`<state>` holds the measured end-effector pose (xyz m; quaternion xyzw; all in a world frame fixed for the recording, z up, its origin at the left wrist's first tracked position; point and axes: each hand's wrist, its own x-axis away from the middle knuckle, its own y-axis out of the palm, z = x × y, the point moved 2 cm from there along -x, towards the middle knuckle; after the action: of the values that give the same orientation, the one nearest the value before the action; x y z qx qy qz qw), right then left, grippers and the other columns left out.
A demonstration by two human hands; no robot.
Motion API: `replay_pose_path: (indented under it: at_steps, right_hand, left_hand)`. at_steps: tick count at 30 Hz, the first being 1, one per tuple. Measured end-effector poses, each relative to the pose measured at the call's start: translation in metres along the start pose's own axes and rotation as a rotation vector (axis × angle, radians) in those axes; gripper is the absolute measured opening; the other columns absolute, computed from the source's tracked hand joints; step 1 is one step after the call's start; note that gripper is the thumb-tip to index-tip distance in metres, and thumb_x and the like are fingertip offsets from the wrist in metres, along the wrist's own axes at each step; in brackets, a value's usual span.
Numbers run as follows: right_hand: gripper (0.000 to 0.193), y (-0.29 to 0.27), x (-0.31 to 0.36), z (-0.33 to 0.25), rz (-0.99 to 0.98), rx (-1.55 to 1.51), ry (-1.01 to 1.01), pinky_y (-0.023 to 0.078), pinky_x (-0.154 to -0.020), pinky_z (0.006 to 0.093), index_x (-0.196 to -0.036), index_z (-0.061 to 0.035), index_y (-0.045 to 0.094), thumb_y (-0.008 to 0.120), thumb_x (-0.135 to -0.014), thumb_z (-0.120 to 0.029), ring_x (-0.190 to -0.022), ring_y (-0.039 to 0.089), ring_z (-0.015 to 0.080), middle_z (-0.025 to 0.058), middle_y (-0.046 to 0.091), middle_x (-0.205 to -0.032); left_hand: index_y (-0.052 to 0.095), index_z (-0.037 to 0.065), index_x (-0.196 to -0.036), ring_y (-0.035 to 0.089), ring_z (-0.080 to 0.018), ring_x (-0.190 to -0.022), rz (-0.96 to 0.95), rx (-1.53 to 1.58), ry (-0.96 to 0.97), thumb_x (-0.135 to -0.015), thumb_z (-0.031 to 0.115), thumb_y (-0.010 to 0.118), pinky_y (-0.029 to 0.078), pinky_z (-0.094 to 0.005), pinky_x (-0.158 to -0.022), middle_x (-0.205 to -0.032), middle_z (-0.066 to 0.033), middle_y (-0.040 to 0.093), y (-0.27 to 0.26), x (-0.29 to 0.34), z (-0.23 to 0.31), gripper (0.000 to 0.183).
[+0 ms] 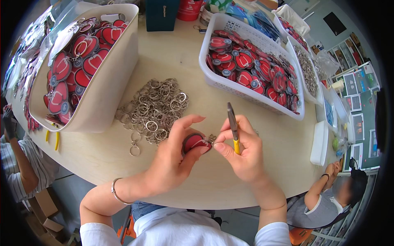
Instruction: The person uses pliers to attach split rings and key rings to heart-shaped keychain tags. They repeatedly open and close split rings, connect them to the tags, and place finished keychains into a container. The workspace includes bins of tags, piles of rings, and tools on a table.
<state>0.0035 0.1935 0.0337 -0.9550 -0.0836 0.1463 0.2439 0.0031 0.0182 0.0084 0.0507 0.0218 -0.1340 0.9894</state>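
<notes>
A round red tag [192, 141] with a grey rim is pinched between the thumb and fingers of my left hand [168, 160], its index finger raised. At the tag's right edge is a small bit of metal chain or ring [212, 138], too small to make out fully. My right hand [248, 160] has its thumb and index fingertips closed at that metal bit. The same hand holds pliers [232, 117] with a yellow handle, dark jaws pointing up and away from me. Just beyond my left hand lies a heap of metal key rings with short chains [154, 106].
At the left stands a deep cream bin [119, 78] of red tags. A white perforated basket [250, 96] with more red tags is at the far right. Yellow-handled pliers [56, 140] lie by the bin. Two people [24, 164] [320, 201] sit at the sides.
</notes>
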Motion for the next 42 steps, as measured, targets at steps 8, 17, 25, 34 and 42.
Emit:
replay_pose_path:
  at_steps: [8,17,25,34,42]
  right_hand:
    - [0.012,-0.008,-0.003,0.002,-0.134,-0.04,0.041,0.045,-0.075,0.0323,-0.081,0.0002,0.065,0.075,-0.076,-0.005,-0.087,0.055,0.0237,0.0104,0.052,-0.098]
    - [0.016,-0.013,-0.006,0.0,-0.227,0.027,0.027,0.044,-0.077,0.0341,-0.078,0.0016,0.064,0.077,-0.072,-0.006,-0.089,0.054,0.0254,0.0113,0.052,-0.097]
    - [0.015,-0.015,-0.006,-0.002,-0.274,0.045,0.006,0.045,-0.078,0.0366,-0.07,0.0007,0.062,0.076,-0.068,-0.003,-0.091,0.054,0.0265,0.0112,0.054,-0.096]
    - [0.013,-0.017,-0.008,-0.001,-0.356,-0.051,0.147,0.044,-0.083,0.0339,-0.073,-0.0015,0.066,0.078,-0.067,-0.006,-0.09,0.057,0.0232,0.0088,0.056,-0.095]
    - [0.016,-0.018,-0.008,0.005,-0.393,-0.152,0.22,0.042,-0.086,0.0316,-0.075,-0.0028,0.067,0.079,-0.069,-0.011,-0.09,0.056,0.0197,0.0062,0.055,-0.095]
  left_hand:
    - [0.058,-0.002,-0.101,0.059,-0.0101,-0.074,-0.181,-0.299,0.074,-0.084,-0.003,0.069,0.05,-0.0235,-0.067,-0.084,-0.0064,0.063,-0.005,-0.003,0.005,0.02]
    - [0.059,-0.001,-0.094,0.065,-0.0221,-0.071,-0.23,-0.448,0.287,-0.079,0.0,0.072,0.052,-0.0307,-0.062,-0.081,-0.0109,0.065,-0.006,-0.006,0.004,0.019]
    - [0.058,0.004,-0.09,0.063,-0.029,-0.066,-0.288,-0.492,0.371,-0.078,0.008,0.072,0.049,-0.0381,-0.057,-0.074,-0.0091,0.063,-0.006,-0.01,0.003,0.019]
    - [0.06,0.001,-0.089,0.061,-0.0261,-0.065,-0.372,-0.477,0.311,-0.075,0.005,0.077,0.047,-0.0335,-0.057,-0.074,-0.01,0.063,-0.006,-0.011,0.004,0.023]
    - [0.06,0.002,-0.086,0.061,-0.0269,-0.063,-0.402,-0.449,0.302,-0.075,0.006,0.076,0.047,-0.0351,-0.055,-0.073,-0.0104,0.063,-0.006,-0.012,0.002,0.02]
